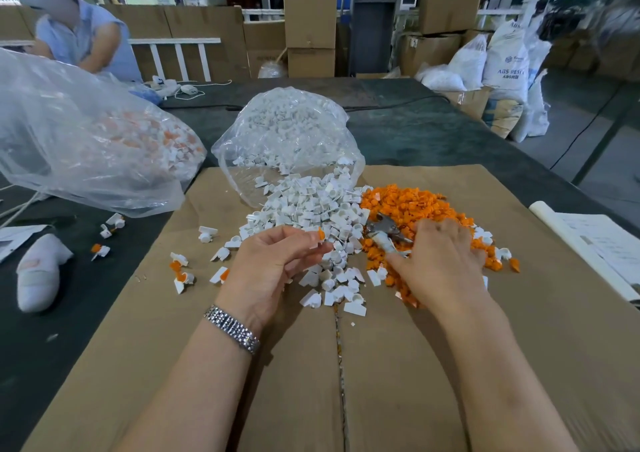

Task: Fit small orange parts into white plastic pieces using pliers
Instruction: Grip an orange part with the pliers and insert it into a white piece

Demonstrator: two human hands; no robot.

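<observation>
Cardboard sheet (450,347) is spread out as a work mat, white pieces (304,205) and orange parts (408,205) dumped side by side – probably for easy reach. Pliers (386,231) are gripped in the right hand (440,261), fingers curled round the handles. An orange-capped white piece (317,238) is pinched by the left hand (277,261) – likely assembled.

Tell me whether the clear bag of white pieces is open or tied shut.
Open. The clear bag lies on its side with its mouth gaping, and white pieces have spilled from it onto the cardboard.
</observation>
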